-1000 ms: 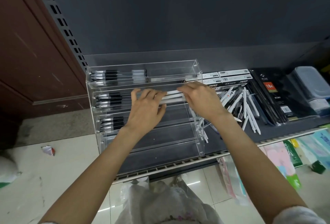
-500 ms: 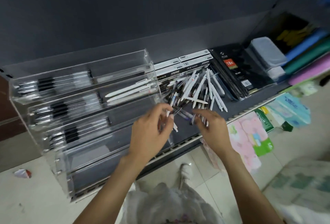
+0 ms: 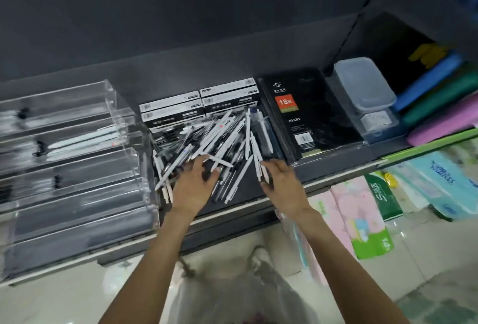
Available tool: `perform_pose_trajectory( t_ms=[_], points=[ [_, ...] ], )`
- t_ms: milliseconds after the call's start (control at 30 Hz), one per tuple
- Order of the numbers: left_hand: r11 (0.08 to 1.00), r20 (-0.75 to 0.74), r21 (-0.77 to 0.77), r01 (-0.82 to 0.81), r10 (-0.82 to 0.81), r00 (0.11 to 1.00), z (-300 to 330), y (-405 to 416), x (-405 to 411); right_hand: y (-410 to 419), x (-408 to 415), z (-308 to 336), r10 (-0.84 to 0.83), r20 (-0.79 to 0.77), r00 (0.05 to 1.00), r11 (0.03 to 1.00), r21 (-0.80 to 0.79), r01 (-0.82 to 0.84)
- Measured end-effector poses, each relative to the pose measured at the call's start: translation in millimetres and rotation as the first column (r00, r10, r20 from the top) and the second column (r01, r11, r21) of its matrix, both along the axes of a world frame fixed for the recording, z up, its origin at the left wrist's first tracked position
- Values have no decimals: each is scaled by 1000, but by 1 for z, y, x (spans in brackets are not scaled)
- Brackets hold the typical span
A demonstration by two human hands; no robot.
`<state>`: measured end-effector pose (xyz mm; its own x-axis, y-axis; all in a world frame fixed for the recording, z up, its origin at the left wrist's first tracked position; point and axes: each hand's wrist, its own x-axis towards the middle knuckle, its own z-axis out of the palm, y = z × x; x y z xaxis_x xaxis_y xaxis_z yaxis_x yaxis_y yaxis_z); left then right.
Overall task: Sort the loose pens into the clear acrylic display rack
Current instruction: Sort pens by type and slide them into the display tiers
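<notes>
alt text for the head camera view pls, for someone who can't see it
Both of a person's bare hands reach into a heap of loose pens on a dark shelf: left hand spread over the pile, right hand at its right edge touching white pens. A clear acrylic display rack stands left of the pile, a black diary to its right.

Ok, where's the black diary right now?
Head view, right of centre: the diary lies flat on the shelf, between the loose pens and the clear tub.
</notes>
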<state>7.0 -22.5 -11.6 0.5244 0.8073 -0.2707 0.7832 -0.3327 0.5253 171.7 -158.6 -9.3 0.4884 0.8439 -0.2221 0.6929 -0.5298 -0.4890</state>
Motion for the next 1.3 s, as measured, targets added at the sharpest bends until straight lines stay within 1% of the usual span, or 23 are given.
perform_pose_trajectory(
  t_ms=[67,133,233,367,500,667,767,867,967,1033,1100,1233,1300],
  points=[
    [1000,-44,13,-2,2,999,-4,-6,12,4,5,-2,75,-9,997,994,-82,-76],
    [1000,-89,6,-31,31,996,-7,-10,25,9,8,-3,133,-12,991,983,-126,-133],
    [996,-118,25,-90,92,989,-8,-14,43,16,13,-6,154,-40,987,980,-125,-158],
    [993,-135,75,-88,98,986,-6,-18,56,22,19,-9,146,-47,988,985,-88,-150],
    [985,-119,25,-170,172,978,-5,-19,62,23,23,-12,170,-39,985,984,-51,-172],
    [961,-73,-79,-266,260,963,-10,-13,59,23,24,-11,205,-49,977,976,-62,-208],
    [964,-120,-93,-247,236,964,-6,-5,59,24,24,-10,222,-45,974,972,-64,-225],
    [978,-159,-86,-188,173,972,-5,0,57,25,24,-11,233,-34,972,970,-67,-235],
    [997,-285,-37,-72,59,957,-4,1,59,27,24,-13,231,-18,973,971,-62,-232],
    [1000,-344,-10,-29,24,939,-4,0,63,28,24,-14,226,-11,974,972,-63,-226],
    [999,-336,-32,-36,23,942,-4,1,64,28,24,-15,224,-9,975,973,-63,-224],
    [988,-274,-145,-54,12,962,-5,4,60,29,25,-17,234,5,972,970,-65,-233],
    [983,-247,-176,-50,5,969,-5,5,58,29,25,-17,237,11,971,969,-69,-236]
  ],
)
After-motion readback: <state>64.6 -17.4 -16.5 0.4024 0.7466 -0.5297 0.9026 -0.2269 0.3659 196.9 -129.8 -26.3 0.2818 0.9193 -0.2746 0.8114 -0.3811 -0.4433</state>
